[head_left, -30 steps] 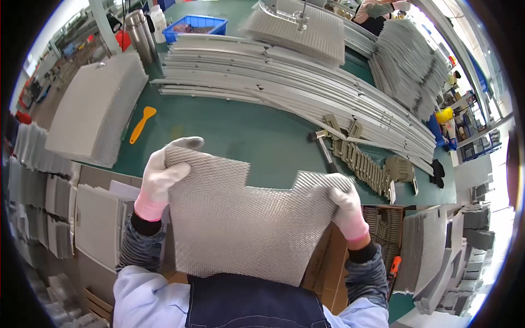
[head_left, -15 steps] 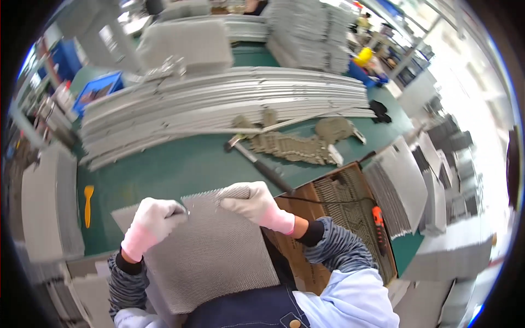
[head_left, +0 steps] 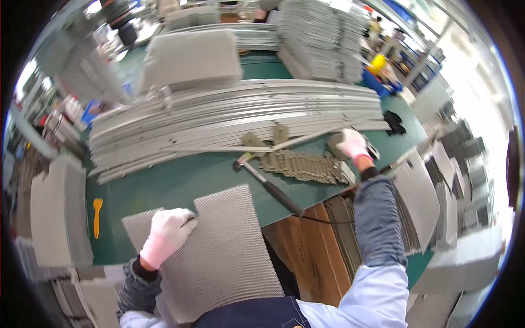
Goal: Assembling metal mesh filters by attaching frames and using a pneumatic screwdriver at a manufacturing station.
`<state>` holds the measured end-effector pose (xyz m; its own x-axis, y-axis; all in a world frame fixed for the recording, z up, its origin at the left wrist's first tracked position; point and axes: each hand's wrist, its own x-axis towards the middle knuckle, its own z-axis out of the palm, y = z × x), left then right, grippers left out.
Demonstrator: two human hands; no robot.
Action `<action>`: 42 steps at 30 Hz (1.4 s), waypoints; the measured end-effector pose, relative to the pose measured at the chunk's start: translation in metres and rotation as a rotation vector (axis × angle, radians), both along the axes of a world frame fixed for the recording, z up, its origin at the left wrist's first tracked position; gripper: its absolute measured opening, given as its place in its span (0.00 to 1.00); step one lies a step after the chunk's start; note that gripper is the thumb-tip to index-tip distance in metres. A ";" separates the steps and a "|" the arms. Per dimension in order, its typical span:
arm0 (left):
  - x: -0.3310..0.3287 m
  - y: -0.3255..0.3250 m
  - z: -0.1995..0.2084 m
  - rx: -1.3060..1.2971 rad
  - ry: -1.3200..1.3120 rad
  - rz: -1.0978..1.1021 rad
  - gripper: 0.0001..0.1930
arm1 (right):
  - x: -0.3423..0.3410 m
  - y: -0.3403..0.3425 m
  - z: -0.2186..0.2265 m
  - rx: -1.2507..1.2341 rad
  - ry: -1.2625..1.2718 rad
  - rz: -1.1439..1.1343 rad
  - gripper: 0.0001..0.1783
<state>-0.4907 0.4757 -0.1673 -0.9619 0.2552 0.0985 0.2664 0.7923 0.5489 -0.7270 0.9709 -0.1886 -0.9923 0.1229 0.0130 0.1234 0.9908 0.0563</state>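
Observation:
A grey fine-mesh metal sheet [head_left: 224, 251] with a notch in its far edge leans over the bench's front edge against my lap. My left hand [head_left: 168, 232], in a white and pink glove, is closed on the sheet beside the notch. A small dark bit shows at its fingertips, too small to name. My right hand [head_left: 353, 144], gloved alike, is stretched to the far right, over the end of a pile of flat olive-grey metal pieces [head_left: 301, 167]. Its fingers point down into the pile and are partly hidden. A hammer [head_left: 280, 197] with a black handle lies between the hands.
Long silver metal strips [head_left: 235, 112] are stacked across the bench [head_left: 158, 188]. An open cardboard box [head_left: 314, 246] of metal pieces stands beneath my right arm. A yellow plastic spoon [head_left: 97, 218] lies left, near stacked panels [head_left: 57, 213]. More panels [head_left: 418, 199] stand at right.
My right hand has left the mesh sheet's far edge and moved far right to the pile of metal pieces. My left hand stays on the sheet. The view has shifted slightly.

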 end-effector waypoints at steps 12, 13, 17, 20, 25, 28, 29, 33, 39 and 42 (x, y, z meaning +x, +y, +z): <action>0.019 0.006 -0.056 -0.354 0.432 -0.042 0.31 | 0.095 -0.271 0.040 -0.850 -0.256 0.975 0.15; 0.022 0.005 -0.057 -0.357 0.427 -0.028 0.31 | 0.103 -0.299 0.037 -0.813 -0.401 1.068 0.16; 0.024 0.010 -0.061 -0.369 0.366 -0.032 0.33 | 0.105 -0.343 0.014 -0.744 -0.654 0.944 0.16; 0.024 0.005 -0.064 -0.383 0.305 -0.010 0.33 | 0.100 -0.355 0.007 -0.919 -0.753 0.836 0.16; 0.022 -0.002 -0.067 -0.313 0.223 -0.050 0.30 | 0.099 -0.367 0.014 -0.782 -0.938 0.879 0.19; 0.016 -0.002 -0.068 -0.239 0.302 -0.066 0.30 | 0.095 -0.363 -0.003 -0.730 -0.895 1.026 0.18; 0.015 -0.003 -0.067 -0.215 0.262 -0.070 0.29 | 0.098 -0.367 -0.002 -0.742 -0.895 1.075 0.17; 0.023 -0.010 -0.053 -0.138 0.368 -0.077 0.27 | 0.098 -0.366 0.009 -0.690 -0.877 1.029 0.15; -0.015 -0.067 -0.014 -0.187 0.070 -0.100 0.13 | 0.101 -0.359 0.020 -0.806 -0.852 1.070 0.17; -0.027 -0.069 -0.004 0.116 -0.472 -0.057 0.13 | 0.111 -0.352 0.023 -0.815 -0.846 0.951 0.18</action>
<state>-0.5178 0.4065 -0.1717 -0.8932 0.3215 -0.3143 0.0078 0.7100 0.7041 -0.6157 0.6186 -0.1654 -0.3840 -0.8587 -0.3395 -0.3494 0.4754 -0.8074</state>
